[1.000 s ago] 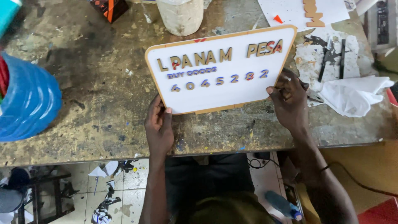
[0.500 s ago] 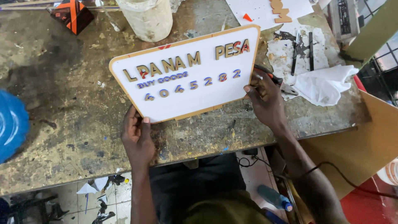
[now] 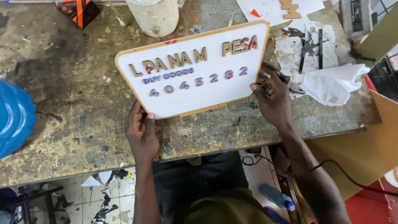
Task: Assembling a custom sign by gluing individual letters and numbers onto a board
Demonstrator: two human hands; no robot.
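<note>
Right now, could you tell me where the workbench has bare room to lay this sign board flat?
The widest bare patch of the workbench lies left of the sign board, between the blue container and the left hand. A narrower strip runs along the near edge below the board. The far right is crowded: white cloth, pliers, paper scraps. The pale bucket blocks the top.

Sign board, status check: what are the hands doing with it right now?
Left hand grips sign board at lower left corner. Right hand holds right edge. Pliers lie just behind right hand.
</note>
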